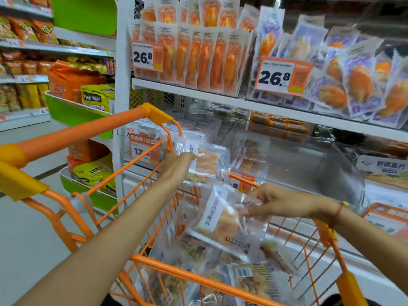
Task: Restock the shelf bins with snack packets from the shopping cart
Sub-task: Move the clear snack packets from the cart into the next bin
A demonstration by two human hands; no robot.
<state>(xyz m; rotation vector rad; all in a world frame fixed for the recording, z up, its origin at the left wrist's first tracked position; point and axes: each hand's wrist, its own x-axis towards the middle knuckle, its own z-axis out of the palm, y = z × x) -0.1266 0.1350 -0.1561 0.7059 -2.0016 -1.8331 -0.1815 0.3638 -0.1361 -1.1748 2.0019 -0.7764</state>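
Two hands, one clear snack packet each. Left hand (pixel 176 166) grips upper packet (pixel 205 162), fingers clamped on its left edge, held up at the front of the clear shelf bin (pixel 287 151). Right hand (pixel 276 202) pinches lower packet (pixel 223 219) at its top, fingers curled on it, above the orange shopping cart (pixel 187 274). More packets piled in the cart, too blurred to count. Two 26.8 price tags (pixel 282 76) on upper shelf.

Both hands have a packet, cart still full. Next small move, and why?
Probably carry the left hand forward and drop its clear packet into the clear shelf bin just ahead; it is already raised near the bin. The right hand holds its packet lower, over the cart.
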